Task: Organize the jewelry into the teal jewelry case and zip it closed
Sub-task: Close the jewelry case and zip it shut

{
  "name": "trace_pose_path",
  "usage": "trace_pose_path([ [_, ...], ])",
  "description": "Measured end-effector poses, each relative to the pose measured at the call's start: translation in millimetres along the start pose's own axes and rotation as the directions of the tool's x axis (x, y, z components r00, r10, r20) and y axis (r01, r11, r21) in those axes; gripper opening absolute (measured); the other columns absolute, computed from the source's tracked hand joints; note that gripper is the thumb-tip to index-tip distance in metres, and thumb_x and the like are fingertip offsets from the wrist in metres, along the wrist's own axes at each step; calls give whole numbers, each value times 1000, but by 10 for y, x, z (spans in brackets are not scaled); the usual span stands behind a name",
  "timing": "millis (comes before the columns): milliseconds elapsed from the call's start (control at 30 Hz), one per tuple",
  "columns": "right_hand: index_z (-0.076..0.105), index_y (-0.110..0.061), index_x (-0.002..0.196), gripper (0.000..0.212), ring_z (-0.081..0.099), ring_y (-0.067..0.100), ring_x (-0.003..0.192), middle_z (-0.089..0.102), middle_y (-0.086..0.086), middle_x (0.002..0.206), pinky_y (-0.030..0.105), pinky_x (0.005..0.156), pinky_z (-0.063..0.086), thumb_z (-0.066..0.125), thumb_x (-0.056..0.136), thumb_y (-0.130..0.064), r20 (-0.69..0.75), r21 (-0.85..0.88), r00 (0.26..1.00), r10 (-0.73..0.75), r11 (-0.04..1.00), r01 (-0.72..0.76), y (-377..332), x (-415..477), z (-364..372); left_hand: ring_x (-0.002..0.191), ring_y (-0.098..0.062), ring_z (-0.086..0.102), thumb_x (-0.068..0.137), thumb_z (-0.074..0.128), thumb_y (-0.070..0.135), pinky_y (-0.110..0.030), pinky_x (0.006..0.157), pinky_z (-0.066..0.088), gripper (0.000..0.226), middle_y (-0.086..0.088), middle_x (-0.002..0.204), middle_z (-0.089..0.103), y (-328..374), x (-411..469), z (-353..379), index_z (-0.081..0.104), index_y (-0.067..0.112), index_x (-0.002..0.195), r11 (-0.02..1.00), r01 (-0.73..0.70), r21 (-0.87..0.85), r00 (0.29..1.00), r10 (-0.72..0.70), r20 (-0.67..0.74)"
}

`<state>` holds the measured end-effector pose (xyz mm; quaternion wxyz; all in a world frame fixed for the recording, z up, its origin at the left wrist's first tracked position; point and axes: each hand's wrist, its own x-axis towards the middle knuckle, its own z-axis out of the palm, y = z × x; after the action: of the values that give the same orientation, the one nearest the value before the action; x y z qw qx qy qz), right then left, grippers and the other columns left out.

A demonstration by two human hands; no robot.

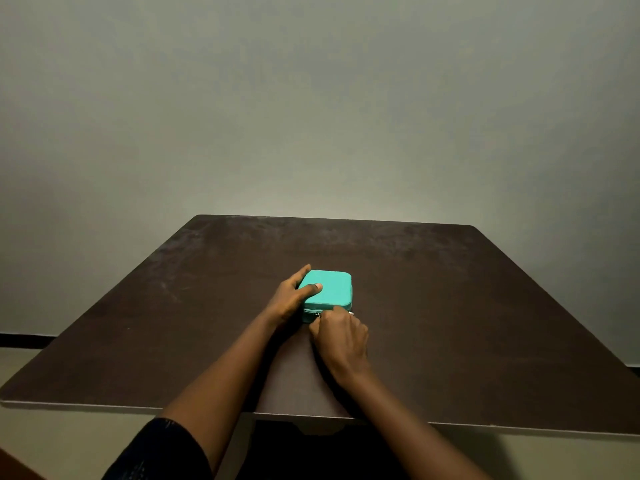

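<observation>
Dark sleeve (pixel 162 452) above bare left forearm (pixel 225 368); right forearm (pixel 408 420) bare.

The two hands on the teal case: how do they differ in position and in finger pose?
The left hand rests at the left side of the teal case, while the right hand is at its near edge. The left hand's thumb lies straight on the lid; the right hand's fingers are curled, apparently pinching the zipper pull. Both hands touch the case.
</observation>
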<state>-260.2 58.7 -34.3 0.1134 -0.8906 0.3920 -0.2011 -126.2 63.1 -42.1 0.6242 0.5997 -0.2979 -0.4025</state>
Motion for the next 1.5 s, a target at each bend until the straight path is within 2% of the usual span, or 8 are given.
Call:
trace_pose_path([
  [100, 62, -4, 108, 34, 59, 29, 103, 62, 13, 113, 32, 80, 47, 40, 93, -25, -39, -22, 999, 14, 1000, -15, 111, -10, -67, 95, -24, 61, 89, 60, 11, -38, 83, 52, 61, -9, 124, 52, -28, 11, 6, 35, 24, 144, 1000, -4, -18, 1000, 4, -8],
  [367, 65, -5, 97, 34, 59, 28, 97, 62, 9, 104, 30, 72, 42, 39, 92, -27, -59, -124, 998, 17, 992, -24, 387, 35, -159, 97, -28, 60, 88, 60, 6, -40, 86, 49, 62, -15, 131, 50, -55, 32, 39, 36, 20, 143, 997, -37, -62, 999, 35, -39],
  [533, 66, -6, 92, 32, 59, 29, 96, 62, 9, 102, 33, 73, 45, 40, 90, -26, -68, -131, 997, 37, 990, -46, 547, 131, -186, 86, -23, 63, 88, 59, 3, -27, 68, 53, 62, -13, 126, 51, -54, 39, 56, 37, 19, 143, 997, -47, -63, 998, 45, -41],
  [900, 66, -7, 95, 33, 57, 33, 104, 61, 10, 110, 37, 82, 45, 41, 92, -29, -21, -125, 999, 37, 991, -39, 772, 640, -203, 101, -27, 61, 85, 62, 4, -28, 74, 52, 67, -13, 137, 47, -93, 71, 34, 34, 20, 144, 996, -71, -48, 997, 69, -45],
  [1067, 67, -13, 99, 33, 57, 31, 106, 61, 7, 110, 37, 80, 45, 42, 94, -35, 16, -147, 999, -32, 989, 34, 860, 887, -182, 117, -29, 55, 85, 62, 1, -29, 82, 51, 73, -10, 144, 39, -87, 71, 47, 28, 17, 147, 994, -85, -65, 995, 81, -65],
  [1200, 66, -19, 103, 32, 56, 28, 106, 61, 3, 109, 35, 76, 45, 42, 94, -37, 41, -190, 992, -120, 974, 126, 934, 1020, -143, 118, -28, 54, 84, 63, 1, -35, 92, 49, 73, -9, 143, 39, -104, 82, 42, 28, 16, 146, 995, -69, -68, 995, 64, -76],
  [1367, 67, -19, 99, 32, 56, 24, 102, 61, 0, 103, 30, 67, 41, 39, 95, -34, 50, -226, 973, -225, 947, 230, 904, 1158, -77, 117, -29, 56, 68, 72, 16, -38, 94, 50, 89, -8, 141, 42, -136, 102, 15, 30, 18, 145, 997, -54, -53, 997, 51, -63],
  [1500, 65, -20, 111, 29, 53, 23, 105, 61, 2, 106, 38, 75, 50, 44, 95, -33, 155, -208, 949, -274, 930, 302, 907, 1280, -105, 115, -30, 57, 74, 72, 11, -40, 93, 50, 81, -9, 138, 45, -134, 119, 5, 33, 18, 144, 996, -48, -71, 997, 44, -57],
])
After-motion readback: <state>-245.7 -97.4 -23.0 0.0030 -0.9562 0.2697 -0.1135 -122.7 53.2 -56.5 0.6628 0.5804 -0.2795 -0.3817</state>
